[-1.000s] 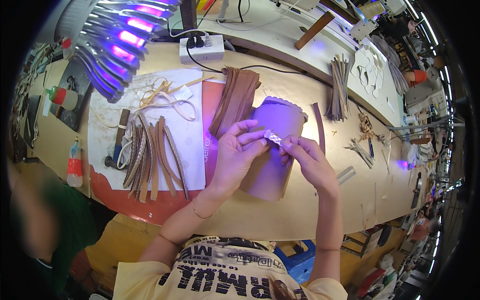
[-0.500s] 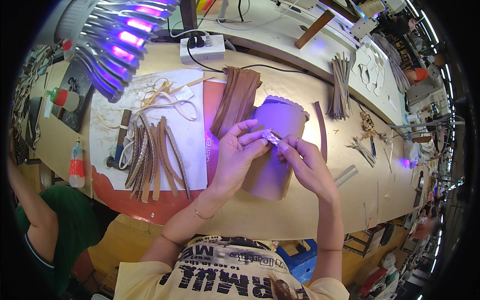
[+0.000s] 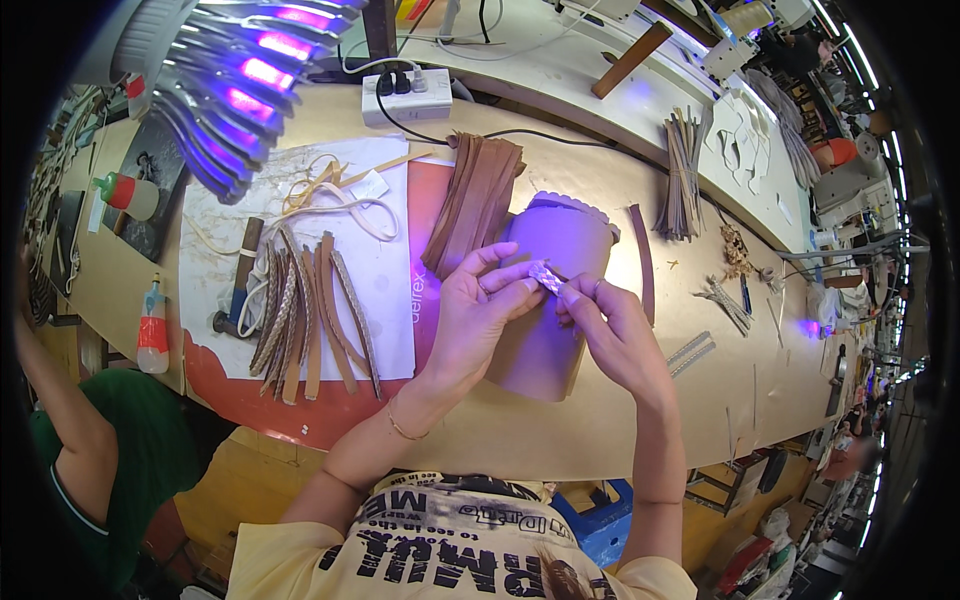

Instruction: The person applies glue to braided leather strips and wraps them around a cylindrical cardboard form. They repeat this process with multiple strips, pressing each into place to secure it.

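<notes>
Between my two hands is a short braided strip point(image 3: 546, 277), pale under the violet light. My left hand point(image 3: 482, 312) pinches its upper left end between thumb and fingers. My right hand point(image 3: 607, 322) grips the lower right end with thumb and forefinger. Both hands are raised over a rolled tan sheet point(image 3: 540, 350) with a scalloped far edge. Just left of that roll lies a bundle of flat brown strips point(image 3: 474, 195). Farther left, several braided and plain strips point(image 3: 305, 320) rest on a white paper sheet point(image 3: 388, 300).
A finned lamp point(image 3: 235, 90) with violet lights hangs at upper left. A hammer point(image 3: 243, 275) lies on the paper. Glue bottles point(image 3: 153, 335) stand at the left edge, near a person in green point(image 3: 130, 450). A power strip point(image 3: 415, 97) sits at the back; grey strips point(image 3: 682, 180) lie right.
The braided strip has tilted slightly between my fingers, its right end a little lower. Both hands stay in nearly the same place and keep hold of it.
</notes>
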A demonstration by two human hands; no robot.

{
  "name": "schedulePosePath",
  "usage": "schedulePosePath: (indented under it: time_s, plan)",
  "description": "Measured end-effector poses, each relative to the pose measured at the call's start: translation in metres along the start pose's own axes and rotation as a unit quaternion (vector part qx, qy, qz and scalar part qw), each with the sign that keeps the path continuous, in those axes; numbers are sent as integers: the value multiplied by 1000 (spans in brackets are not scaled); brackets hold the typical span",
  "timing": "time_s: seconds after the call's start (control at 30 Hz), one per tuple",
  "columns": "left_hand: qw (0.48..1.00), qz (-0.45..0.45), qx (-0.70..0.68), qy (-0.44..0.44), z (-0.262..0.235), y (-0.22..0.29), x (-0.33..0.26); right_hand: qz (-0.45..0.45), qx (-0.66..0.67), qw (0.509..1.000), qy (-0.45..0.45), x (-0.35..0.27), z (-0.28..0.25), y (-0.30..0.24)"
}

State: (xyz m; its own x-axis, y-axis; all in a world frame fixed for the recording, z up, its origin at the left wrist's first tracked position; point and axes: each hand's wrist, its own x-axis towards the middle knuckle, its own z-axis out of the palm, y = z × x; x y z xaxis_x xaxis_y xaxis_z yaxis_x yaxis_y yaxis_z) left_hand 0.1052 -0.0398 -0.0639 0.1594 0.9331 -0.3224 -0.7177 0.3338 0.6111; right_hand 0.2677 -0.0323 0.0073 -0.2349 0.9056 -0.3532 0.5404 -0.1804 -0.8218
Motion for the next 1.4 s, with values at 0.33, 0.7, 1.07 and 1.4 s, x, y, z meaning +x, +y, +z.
schedulePosePath:
  time_s: [0.33,0.7,1.07,1.4]
  plan:
    - [1000,-7,-17,-20,-3,0,1,-19,6,1000,-2,0,3,4]
    - [1000,-1,0,-3,-1,-1,0,-9,-18,1000,6,-1,3,2]
    - [999,33,27,12,3,-2,-3,11,-10,1000,20,-1,6,1]
    - [992,93,86,10,5,-2,-6,25,-14,999,26,0,6,1]
